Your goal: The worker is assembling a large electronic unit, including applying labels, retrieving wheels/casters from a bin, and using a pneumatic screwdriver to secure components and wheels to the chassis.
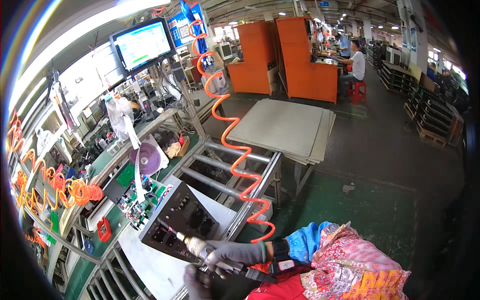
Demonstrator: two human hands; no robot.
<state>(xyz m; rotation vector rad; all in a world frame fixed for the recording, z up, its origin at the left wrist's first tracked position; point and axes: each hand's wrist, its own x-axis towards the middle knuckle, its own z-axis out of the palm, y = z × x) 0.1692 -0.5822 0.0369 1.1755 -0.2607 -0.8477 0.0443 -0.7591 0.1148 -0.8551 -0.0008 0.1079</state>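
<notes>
My right hand (234,254), in a grey glove, is closed around a power screwdriver (196,246). Its slim bit points up and left, over the panel of a black box-shaped device (181,216). From this view I cannot tell whether the tip touches the panel. Round sockets and small openings show on that panel. Lower down, near the device's near edge, is my left hand (198,283) in a dark glove, its fingers smeared and partly cut off. The device rests on a white board (150,260) over the roller bench.
An orange coiled hose (239,147) hangs beside the device, down to my right forearm. Circuit boards (142,200), a purple spool (147,159) and a red bin (104,229) lie beyond it. Flat sheets (280,125) are stacked past the metal rollers (215,178). A monitor (142,45) hangs above.
</notes>
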